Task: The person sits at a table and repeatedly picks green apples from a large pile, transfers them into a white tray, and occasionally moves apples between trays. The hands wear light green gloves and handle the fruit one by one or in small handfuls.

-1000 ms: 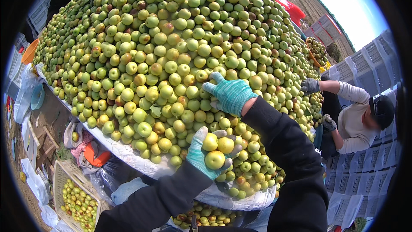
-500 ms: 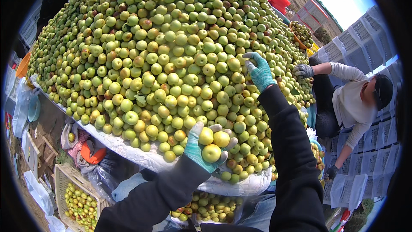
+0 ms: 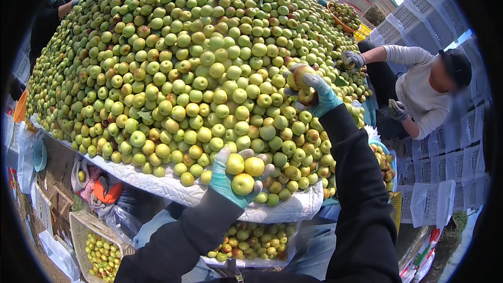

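My left hand (image 3: 222, 180), in a grey and teal work glove, is cupped palm up at the near edge of a big heap of green jujubes (image 3: 178, 81). Three yellow-green jujubes (image 3: 242, 184) rest in its curled fingers. My right hand (image 3: 324, 95), gloved alike, is over the right part of the heap. Its fingers are closed round jujubes with brownish patches (image 3: 307, 96); how many it holds is partly hidden.
A white quilted sheet (image 3: 173, 186) edges the heap. Jujubes lie below it by my lap (image 3: 257, 241) and in a beige crate (image 3: 99, 220) at lower left. At right, a co-worker (image 3: 424, 86) sits by stacked grey crates (image 3: 445, 152); another person (image 3: 47, 26) is at far left.
My right hand has closed round brown-patched jujubes. The left still cups its three. The view has shifted slightly, and the co-worker's lower hand has come up.
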### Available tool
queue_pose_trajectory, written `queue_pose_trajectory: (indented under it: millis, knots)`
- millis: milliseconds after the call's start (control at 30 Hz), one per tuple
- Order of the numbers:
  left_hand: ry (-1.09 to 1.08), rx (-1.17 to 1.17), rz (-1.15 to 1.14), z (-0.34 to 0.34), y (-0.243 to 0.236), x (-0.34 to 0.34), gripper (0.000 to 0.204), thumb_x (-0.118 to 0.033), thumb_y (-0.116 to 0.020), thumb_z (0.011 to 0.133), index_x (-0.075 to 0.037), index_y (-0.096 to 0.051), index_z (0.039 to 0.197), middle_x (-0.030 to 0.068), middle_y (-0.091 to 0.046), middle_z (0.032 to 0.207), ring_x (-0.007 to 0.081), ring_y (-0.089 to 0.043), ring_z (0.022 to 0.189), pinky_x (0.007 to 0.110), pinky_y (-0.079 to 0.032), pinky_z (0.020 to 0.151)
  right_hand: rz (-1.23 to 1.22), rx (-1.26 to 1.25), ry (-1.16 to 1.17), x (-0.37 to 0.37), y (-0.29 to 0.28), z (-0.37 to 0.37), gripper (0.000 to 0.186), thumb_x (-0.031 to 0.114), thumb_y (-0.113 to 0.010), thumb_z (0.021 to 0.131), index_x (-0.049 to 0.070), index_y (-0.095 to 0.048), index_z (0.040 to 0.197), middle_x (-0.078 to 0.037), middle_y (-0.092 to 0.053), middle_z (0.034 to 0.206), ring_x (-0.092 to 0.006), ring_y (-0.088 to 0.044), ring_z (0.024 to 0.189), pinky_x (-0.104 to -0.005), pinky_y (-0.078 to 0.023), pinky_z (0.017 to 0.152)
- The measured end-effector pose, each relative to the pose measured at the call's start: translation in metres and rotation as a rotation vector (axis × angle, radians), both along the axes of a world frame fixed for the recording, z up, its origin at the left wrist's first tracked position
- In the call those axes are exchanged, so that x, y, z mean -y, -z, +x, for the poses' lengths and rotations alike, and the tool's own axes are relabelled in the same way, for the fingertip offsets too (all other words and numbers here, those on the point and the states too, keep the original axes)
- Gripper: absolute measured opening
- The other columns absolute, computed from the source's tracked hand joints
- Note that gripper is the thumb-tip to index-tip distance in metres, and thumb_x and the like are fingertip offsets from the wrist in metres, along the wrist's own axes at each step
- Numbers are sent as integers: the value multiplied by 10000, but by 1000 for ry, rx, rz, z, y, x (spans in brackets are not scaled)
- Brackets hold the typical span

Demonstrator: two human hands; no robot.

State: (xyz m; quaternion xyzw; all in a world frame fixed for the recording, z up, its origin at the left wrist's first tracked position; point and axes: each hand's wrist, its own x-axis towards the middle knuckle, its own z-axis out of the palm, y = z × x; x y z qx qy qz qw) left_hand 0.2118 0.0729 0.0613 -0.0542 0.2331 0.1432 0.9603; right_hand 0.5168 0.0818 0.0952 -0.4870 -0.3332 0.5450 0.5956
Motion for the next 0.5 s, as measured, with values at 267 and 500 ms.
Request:
queue_pose_trajectory:
  millis: [267,500]
  knots:
    - [31,-19,-38,18,14,21,462,-546,-580,817,-162,-593,1074,105,-516,1255,310,-518,1100,332,-520,574,80,-425,256,227,-60,46,538,660,-574,787,162,-557,990,-184,-548,1165,-290,-625,764,-251,-427,357]
    - [149,97,196,21,48,47,472,-579,-520,846,-162,-596,1053,112,-539,1210,352,-536,1070,344,-506,531,-125,-25,1499,502,-30,174,530,613,-710,707,185,-544,972,-54,-595,855,-184,-580,575,-227,-438,368]
